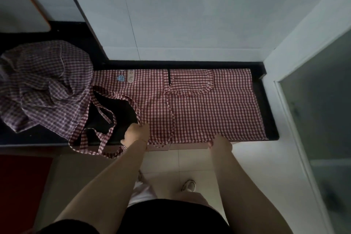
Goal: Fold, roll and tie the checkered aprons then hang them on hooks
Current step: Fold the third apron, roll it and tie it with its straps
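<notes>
A single wide-angle view from the person's head looks steeply down and forward, close over a black counter [269,112] against a white wall [190,15]. The person's own forearms, legs and shoes fill the near edge.

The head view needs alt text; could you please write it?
A person's left hand and right hand grip the near edge of a red checkered apron spread flat on a black counter; a crumpled apron lies left.
</notes>
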Demonstrator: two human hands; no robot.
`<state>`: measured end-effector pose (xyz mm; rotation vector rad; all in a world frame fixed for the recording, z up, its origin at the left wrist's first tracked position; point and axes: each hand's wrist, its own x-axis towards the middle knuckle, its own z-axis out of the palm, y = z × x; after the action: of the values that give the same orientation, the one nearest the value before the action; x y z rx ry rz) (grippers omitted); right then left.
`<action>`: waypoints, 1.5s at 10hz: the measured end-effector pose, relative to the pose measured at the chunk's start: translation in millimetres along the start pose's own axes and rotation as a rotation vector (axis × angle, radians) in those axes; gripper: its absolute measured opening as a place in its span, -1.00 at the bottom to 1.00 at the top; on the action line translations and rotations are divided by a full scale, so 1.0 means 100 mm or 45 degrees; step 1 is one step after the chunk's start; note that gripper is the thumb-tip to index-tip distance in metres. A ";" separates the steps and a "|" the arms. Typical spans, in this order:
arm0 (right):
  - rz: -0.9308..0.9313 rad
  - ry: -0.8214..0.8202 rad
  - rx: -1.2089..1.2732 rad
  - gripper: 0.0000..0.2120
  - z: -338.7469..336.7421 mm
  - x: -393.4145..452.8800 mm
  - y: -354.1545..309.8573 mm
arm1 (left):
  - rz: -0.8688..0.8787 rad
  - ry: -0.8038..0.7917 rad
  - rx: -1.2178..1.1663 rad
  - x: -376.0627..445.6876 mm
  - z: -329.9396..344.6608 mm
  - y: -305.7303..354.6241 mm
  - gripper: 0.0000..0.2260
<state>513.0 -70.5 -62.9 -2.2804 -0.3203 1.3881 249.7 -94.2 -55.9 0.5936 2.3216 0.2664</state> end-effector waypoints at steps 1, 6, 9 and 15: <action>-0.009 -0.059 0.441 -0.91 -0.16 -0.13 0.06 | -0.033 0.065 0.117 -0.14 0.07 -0.05 -0.73; 0.153 -0.107 0.313 -0.89 -0.22 -0.09 -0.10 | -0.056 0.027 0.159 -0.21 -0.12 0.03 -0.75; -0.076 -0.100 0.562 -0.96 -0.12 -0.18 -0.21 | 0.523 0.507 0.032 -0.13 -0.17 0.06 -0.85; 0.198 -0.013 0.653 -0.87 -0.16 0.08 0.06 | 0.228 -0.115 0.152 0.08 -0.12 -0.24 -0.78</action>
<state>531.0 -76.6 -66.2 -1.9007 0.1980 1.3639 228.0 -111.2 -60.6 0.8577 2.2106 0.1810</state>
